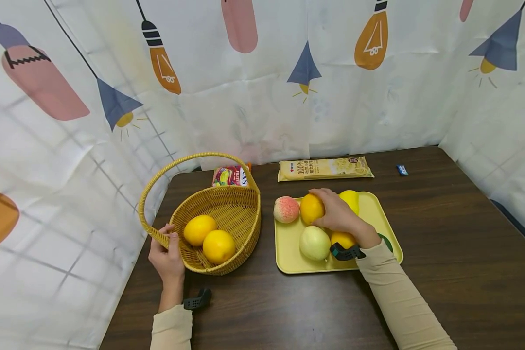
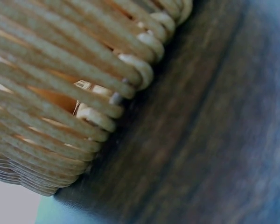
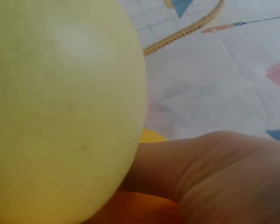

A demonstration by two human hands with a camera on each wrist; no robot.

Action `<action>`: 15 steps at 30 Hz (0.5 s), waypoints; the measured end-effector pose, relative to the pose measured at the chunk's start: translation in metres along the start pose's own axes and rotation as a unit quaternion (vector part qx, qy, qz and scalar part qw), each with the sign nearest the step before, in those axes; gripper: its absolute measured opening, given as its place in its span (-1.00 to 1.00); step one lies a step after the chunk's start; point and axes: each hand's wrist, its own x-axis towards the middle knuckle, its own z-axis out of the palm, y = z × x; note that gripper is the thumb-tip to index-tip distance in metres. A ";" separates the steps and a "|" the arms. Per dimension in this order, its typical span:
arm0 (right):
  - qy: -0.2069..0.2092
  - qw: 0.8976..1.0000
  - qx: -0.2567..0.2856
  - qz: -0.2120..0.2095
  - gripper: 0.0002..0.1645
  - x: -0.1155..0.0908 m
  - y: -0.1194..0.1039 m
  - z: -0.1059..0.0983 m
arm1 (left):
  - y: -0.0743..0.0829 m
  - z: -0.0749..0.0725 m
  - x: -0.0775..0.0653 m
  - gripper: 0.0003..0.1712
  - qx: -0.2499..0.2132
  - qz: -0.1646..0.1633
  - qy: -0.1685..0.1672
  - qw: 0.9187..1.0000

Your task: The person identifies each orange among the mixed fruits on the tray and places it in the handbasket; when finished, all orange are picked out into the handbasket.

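At the left of the head view, my left hand grips the wicker basket where its arched handle meets the rim. Two round yellow-orange fruits lie inside the basket. My right hand reaches over the yellow tray and holds an orange between thumb and fingers. Left of that orange sits a pink peach. A pale green round fruit lies just in front and fills much of the right wrist view. Another orange fruit shows under my wrist, and a yellow fruit lies behind my hand.
Behind the tray lies a long yellow food packet, with a small blue wrapped piece to its right. A colourful snack bag is partly hidden behind the basket. Something green shows beside my right sleeve. A patterned curtain borders the table.
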 end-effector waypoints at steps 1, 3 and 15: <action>0.003 1.000 0.000 -0.001 0.00 0.000 0.000 0.000 | 0.000 0.000 0.000 -0.76 0.001 0.001 -0.001 1.000; 0.008 1.000 0.002 0.001 0.00 0.000 -0.001 0.000 | 0.000 0.000 0.000 -0.76 0.002 -0.001 -0.001 1.000; 0.060 0.996 0.059 0.026 0.01 -0.002 -0.011 -0.008 | 0.001 -0.001 0.000 -0.75 0.012 0.002 -0.002 1.000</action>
